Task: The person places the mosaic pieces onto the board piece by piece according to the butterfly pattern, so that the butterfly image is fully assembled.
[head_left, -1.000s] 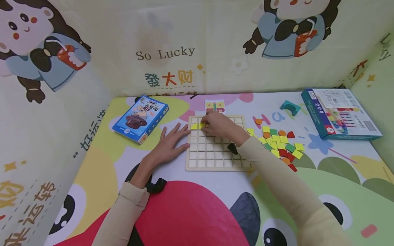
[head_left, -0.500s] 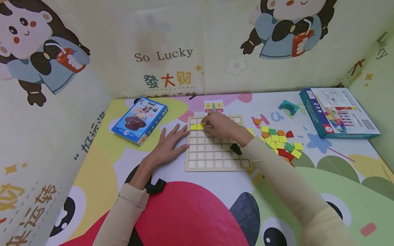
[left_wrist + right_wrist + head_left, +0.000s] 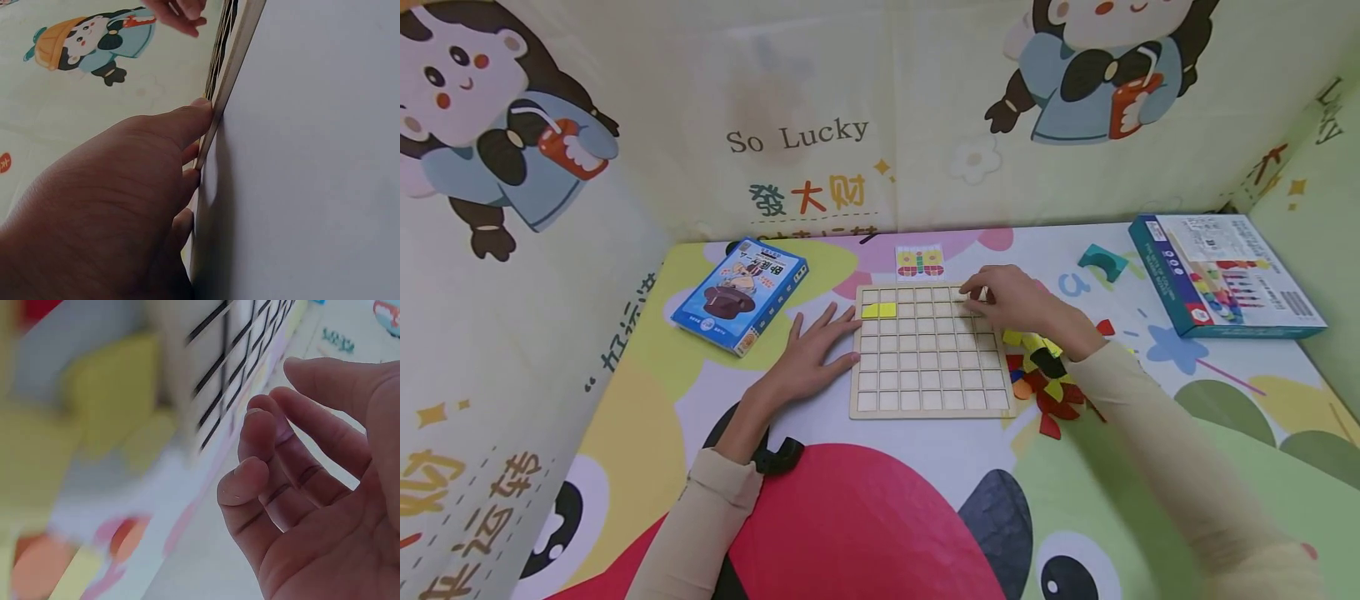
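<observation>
The grid board [image 3: 919, 361] held two yellow tiles [image 3: 887, 310], left of the right hand [image 3: 1015, 302], which hovered empty, fingers loosely bent, thumb apart. The left hand's [image 3: 808, 353] spread fingers touched the board's edge.

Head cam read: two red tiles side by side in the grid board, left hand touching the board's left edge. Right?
One error: the two tiles are yellow, not red, as the head view shows. The rest stands: they lie side by side in the grid board, and the left hand touches its left edge.
</observation>
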`<state>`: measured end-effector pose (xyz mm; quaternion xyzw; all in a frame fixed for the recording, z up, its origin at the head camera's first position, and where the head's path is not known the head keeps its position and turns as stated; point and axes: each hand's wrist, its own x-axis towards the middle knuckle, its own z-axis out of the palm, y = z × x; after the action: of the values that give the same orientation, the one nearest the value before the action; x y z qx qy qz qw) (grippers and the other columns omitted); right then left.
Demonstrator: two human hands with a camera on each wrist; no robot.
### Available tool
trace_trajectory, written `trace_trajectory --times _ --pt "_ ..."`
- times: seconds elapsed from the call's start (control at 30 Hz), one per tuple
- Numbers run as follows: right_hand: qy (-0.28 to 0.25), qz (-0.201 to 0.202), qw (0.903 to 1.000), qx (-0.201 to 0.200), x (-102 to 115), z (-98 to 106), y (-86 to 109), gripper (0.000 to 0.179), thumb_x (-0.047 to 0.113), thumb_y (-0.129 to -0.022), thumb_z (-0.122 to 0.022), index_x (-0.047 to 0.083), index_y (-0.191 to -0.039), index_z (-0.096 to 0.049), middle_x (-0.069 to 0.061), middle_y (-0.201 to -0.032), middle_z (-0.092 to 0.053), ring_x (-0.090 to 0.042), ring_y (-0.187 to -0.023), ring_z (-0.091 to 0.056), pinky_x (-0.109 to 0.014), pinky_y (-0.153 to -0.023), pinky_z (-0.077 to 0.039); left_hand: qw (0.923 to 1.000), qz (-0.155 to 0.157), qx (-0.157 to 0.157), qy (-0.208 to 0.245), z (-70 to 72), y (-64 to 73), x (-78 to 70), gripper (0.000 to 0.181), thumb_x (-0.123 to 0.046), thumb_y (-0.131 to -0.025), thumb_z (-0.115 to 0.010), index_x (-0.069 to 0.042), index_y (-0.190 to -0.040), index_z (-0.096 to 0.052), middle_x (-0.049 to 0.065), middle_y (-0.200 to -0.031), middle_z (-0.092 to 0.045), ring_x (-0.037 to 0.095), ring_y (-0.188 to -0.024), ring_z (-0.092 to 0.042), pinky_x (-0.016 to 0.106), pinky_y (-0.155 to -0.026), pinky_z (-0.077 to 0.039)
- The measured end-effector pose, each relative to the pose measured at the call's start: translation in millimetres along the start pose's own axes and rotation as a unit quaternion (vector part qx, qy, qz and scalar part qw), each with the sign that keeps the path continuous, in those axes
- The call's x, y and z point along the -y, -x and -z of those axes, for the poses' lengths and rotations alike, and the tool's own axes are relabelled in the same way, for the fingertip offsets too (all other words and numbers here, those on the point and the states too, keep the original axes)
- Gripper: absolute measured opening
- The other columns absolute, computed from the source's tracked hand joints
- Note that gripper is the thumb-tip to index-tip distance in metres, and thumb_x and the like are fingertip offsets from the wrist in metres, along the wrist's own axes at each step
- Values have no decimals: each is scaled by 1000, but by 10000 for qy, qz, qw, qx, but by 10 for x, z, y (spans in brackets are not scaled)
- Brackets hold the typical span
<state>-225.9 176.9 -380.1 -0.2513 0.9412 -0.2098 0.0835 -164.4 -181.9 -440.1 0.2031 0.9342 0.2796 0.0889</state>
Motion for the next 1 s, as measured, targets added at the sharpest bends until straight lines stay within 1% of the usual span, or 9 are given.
trace_trajectory --times 0.07,0.17,0.3,0.47,0.6,0.77,1.0 --pt "-19 -191 9998 30 -76 35 74 31 16 -101 -72 3 -129 -74 -13 -110 -73 -23 -86 -63 -32 -75 -56 10000 14 3 -11 -2 1 2 62 -47 -105 -61 -26 -162 -45 -6 -177 -28 25 -170 -7 64 -133 12" --pt "-71 -416 9991 106 -169 82 173 31 14 -100 -72 5 -130 -74 -14 -112 -72 -24 -88 -62 -30 -69 -57 10000 34 -2 -18 -1 3 4 63 -46 -105 -61 -26 -162 -46 -6 -177 -29 25 -170 -7 64 -133 12" --pt "-160 -449 9987 196 -286 116 281 33 8 -98 -72 7 -130 -75 -14 -113 -70 -24 -89 -61 -28 -64 -57 10000 46 5 3 5 7 -2 63 -46 -105 -61 -26 -162 -46 -5 -177 -29 25 -170 -7 65 -133 12" --pt "-157 -377 9987 291 -389 117 373 33 5 -95 -72 8 -128 -77 -12 -113 -71 -22 -91 -60 -27 -71 -56 10000 47 7 17 7 9 -8 63 -45 -105 -61 -25 -162 -45 -4 -177 -29 25 -170 -7 65 -133 13" --pt "-81 -340 9988 350 -419 109 415 30 4 -97 -71 11 -125 -79 -9 -112 -71 -21 -95 -59 -28 -76 -55 10000 35 -6 8 -4 3 4 63 -45 -105 -61 -25 -162 -45 -4 -177 -29 25 -170 -8 65 -132 12" --pt "-25 -334 9986 416 -423 94 439 29 4 -96 -73 13 -122 -81 -9 -108 -70 -22 -96 -59 -29 -77 -54 10000 -14 -19 -7 -18 -6 24 62 -45 -105 -61 -25 -162 -46 -5 -176 -30 25 -170 -9 65 -133 11" --pt "45 -360 9984 430 -403 91 441 28 5 -95 -76 13 -121 -81 -9 -105 -68 -21 -93 -58 -30 -77 -54 10000 -52 -51 -8 -6 -8 3 62 -44 -104 -62 -25 -161 -47 -4 -177 -30 27 -170 -10 67 -132 11"
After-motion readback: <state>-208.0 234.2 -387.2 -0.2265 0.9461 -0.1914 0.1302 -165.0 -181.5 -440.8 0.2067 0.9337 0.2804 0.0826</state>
